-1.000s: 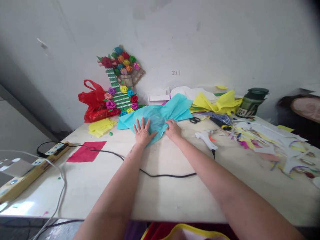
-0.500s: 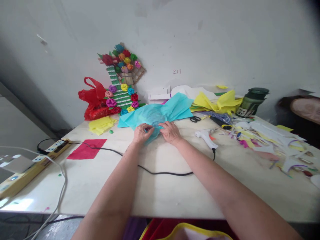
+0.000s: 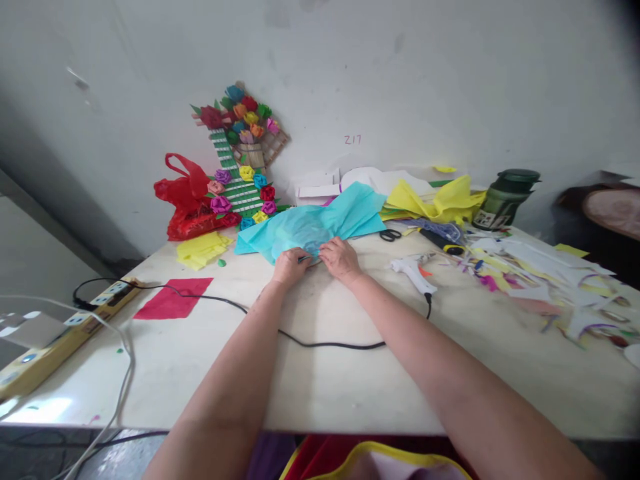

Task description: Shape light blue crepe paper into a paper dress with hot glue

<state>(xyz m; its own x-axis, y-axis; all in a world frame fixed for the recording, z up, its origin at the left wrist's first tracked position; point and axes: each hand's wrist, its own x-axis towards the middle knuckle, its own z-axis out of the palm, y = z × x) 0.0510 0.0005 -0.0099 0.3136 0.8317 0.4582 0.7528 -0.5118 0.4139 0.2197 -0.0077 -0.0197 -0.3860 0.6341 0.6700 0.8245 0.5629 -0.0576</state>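
Note:
A sheet of turquoise crepe paper (image 3: 305, 223) lies spread at the middle of the table, with a paler, bunched patch near its front edge. My left hand (image 3: 290, 267) has its fingers closed on that front edge. Just to its right, my right hand (image 3: 341, 259) pinches the same edge, the fingertips close to those of the left. A small dark bit shows at the left fingertips; I cannot make out what it is. The paper's near flap, seen lower before, is now tucked in or hidden by the fingers.
A white glue gun (image 3: 414, 272) lies right of my hands, its black cord (image 3: 330, 346) crossing under my forearms. Scissors (image 3: 390, 235), a green bottle (image 3: 507, 200) and paper scraps (image 3: 540, 287) are farther right. Left are a red square (image 3: 175, 298), a power strip (image 3: 65, 333) and a flower craft (image 3: 240, 173).
The flap of turquoise paper that hung below my fingers has been folded up or gathered in. Both hands have stayed at nearly the same place, and the view has shifted slightly.

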